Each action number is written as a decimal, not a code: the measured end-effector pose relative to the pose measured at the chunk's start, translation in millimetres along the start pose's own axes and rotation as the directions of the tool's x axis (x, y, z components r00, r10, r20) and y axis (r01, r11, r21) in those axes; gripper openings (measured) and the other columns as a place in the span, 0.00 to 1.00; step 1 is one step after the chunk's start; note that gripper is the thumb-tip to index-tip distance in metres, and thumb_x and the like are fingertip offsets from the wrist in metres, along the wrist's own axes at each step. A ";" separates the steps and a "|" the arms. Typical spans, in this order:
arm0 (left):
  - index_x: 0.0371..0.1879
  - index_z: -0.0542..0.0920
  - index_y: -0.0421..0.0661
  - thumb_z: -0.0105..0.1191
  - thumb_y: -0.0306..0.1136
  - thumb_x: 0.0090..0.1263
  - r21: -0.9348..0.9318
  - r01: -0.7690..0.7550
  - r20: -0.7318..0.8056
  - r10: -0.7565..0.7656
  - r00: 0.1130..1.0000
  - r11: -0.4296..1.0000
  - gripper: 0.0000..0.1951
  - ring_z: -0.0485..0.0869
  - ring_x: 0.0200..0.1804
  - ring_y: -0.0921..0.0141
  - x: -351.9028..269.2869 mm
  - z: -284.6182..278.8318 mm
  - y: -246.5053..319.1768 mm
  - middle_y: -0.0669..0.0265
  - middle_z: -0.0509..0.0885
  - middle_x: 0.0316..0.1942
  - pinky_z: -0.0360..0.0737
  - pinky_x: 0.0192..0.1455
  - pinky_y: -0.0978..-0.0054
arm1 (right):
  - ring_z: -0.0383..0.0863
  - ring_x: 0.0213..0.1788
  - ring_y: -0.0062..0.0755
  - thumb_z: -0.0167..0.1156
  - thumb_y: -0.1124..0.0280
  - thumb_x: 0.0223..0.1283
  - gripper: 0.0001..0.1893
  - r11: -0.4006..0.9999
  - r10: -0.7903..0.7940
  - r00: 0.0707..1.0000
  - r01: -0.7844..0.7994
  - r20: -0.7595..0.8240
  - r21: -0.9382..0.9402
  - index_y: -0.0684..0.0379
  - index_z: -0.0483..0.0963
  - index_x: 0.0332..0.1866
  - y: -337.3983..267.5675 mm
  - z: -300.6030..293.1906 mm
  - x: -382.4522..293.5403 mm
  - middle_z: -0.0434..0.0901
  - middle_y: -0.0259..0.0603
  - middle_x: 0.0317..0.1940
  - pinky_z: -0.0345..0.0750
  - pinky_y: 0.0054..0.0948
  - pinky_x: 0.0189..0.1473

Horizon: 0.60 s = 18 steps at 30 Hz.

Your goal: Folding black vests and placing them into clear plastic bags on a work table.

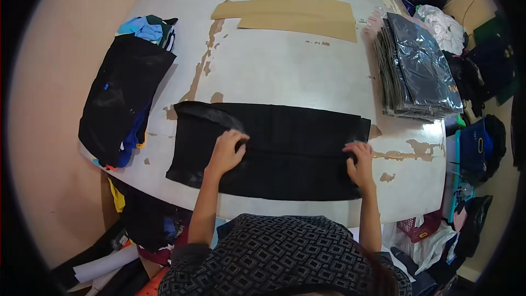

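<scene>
A black cloth garment [283, 172], folded into a long rectangle, lies flat across the near part of the white table. My left hand [230, 150] is on its left half, fingertips bent down at the fabric beside a raised, creased fold. Near the garment's right end is my right hand [359, 160], fingers curled at the cloth. Whether either hand pinches the fabric cannot be told, since the fingertips are partly hidden and slightly blurred.
A stack of folded clothes [123, 86] stands at the table's left edge. Brown cardboard pieces [296, 14] lie at the far side. Plastic-bagged dark garments [423, 65] are piled at the right. Baskets, including a blue one [472, 144], stand beyond the right edge. The worn tabletop [283, 65] has peeling patches.
</scene>
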<state>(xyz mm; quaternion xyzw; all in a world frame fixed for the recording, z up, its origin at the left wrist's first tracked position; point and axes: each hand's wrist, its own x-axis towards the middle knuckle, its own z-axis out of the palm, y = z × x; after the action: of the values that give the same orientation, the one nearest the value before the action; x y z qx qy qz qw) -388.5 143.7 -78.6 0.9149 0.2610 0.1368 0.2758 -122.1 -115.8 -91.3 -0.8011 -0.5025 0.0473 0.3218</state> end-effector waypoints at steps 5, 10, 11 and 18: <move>0.47 0.75 0.41 0.53 0.33 0.60 -0.003 -0.125 -0.353 0.116 0.928 0.992 0.17 0.73 0.51 0.57 59.7 31.6 34.7 0.56 0.74 0.48 0.69 0.53 0.64 | 0.65 0.59 0.42 0.54 0.71 0.52 0.14 0.999 -0.026 0.973 0.019 -0.229 -0.031 0.58 0.71 0.46 -32.6 41.4 50.7 0.72 0.41 0.51 0.58 0.41 0.58; 0.64 0.58 0.46 0.38 0.52 0.67 0.327 -0.100 -0.047 0.122 0.991 0.940 0.30 0.51 0.69 0.58 76.1 106.6 13.0 0.56 0.54 0.67 0.45 0.67 0.51 | 0.49 0.69 0.43 0.48 0.56 0.59 0.28 0.938 -0.075 0.997 0.063 -0.023 -0.340 0.54 0.57 0.65 -44.9 114.4 63.3 0.53 0.41 0.67 0.45 0.52 0.66; 0.64 0.59 0.46 0.38 0.52 0.67 0.280 -0.087 -0.060 0.108 0.992 0.956 0.30 0.52 0.69 0.58 77.5 107.4 8.3 0.56 0.55 0.67 0.45 0.67 0.51 | 0.49 0.69 0.43 0.48 0.56 0.59 0.28 0.947 -0.056 0.998 0.049 -0.014 -0.318 0.52 0.57 0.65 -38.5 116.8 62.3 0.53 0.40 0.67 0.45 0.51 0.66; 0.62 0.61 0.49 0.36 0.55 0.66 0.469 0.342 -0.378 -0.165 0.911 0.814 0.30 0.52 0.68 0.58 43.1 36.9 -105.9 0.58 0.59 0.65 0.46 0.66 0.46 | 0.43 0.70 0.49 0.45 0.53 0.61 0.28 0.933 -0.018 1.000 0.024 0.021 -0.359 0.49 0.55 0.66 -43.2 119.4 64.7 0.50 0.37 0.68 0.40 0.59 0.64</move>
<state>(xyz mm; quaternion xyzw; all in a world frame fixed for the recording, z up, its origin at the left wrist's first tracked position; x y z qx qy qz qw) -381.0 226.9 -164.9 0.8766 0.4506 0.1684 -0.0149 -171.4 6.5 -145.1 -0.8405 -0.5139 -0.0418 0.1663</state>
